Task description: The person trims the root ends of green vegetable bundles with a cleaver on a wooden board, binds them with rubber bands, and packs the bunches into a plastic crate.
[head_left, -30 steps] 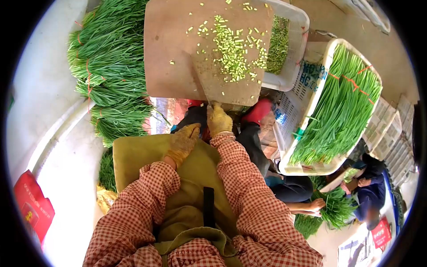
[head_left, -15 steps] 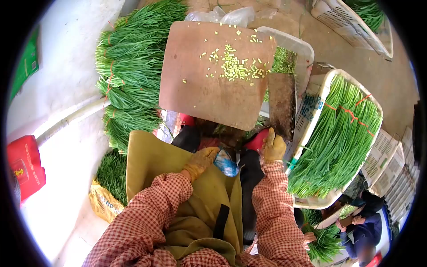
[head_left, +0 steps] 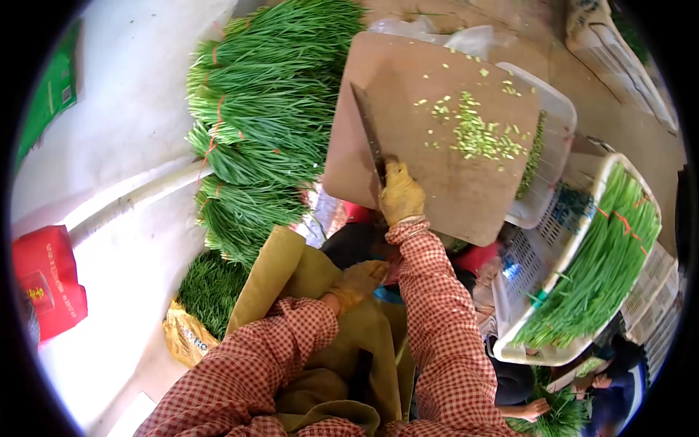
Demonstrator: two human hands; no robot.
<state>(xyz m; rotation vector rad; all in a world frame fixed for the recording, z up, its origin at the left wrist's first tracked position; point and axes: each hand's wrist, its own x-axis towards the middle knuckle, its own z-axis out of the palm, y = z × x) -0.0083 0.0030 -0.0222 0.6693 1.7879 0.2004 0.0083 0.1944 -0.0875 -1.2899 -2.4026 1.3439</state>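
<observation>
My right hand [head_left: 402, 195], in a yellow glove, is closed round the handle of a broad cleaver [head_left: 370, 135]. The blade stands nearly on edge over the left side of the brown cutting board [head_left: 386, 69]. Pale green chopped stem pieces [head_left: 484, 138] lie scattered on the board's right half. My left hand [head_left: 358, 282], gloved too, rests low against the olive apron [head_left: 320, 342], its fingers stretched out, apart from the board. Beside the board's left edge are bundled green chives [head_left: 273, 95] tied with red bands.
A clear plastic tub [head_left: 557, 146] with chopped greens sits partly under the board's right edge. Right of it stands a white crate [head_left: 542, 355] of banded chives. A yellow bag [head_left: 188, 335] and red bag [head_left: 49, 284] are at left. Another person's hand [head_left: 537, 409] touches greens at lower right.
My right hand has swung the cleaver from the board's right side to its left. The view has shifted, so board and crate appear farther right. My left hand stays low.
</observation>
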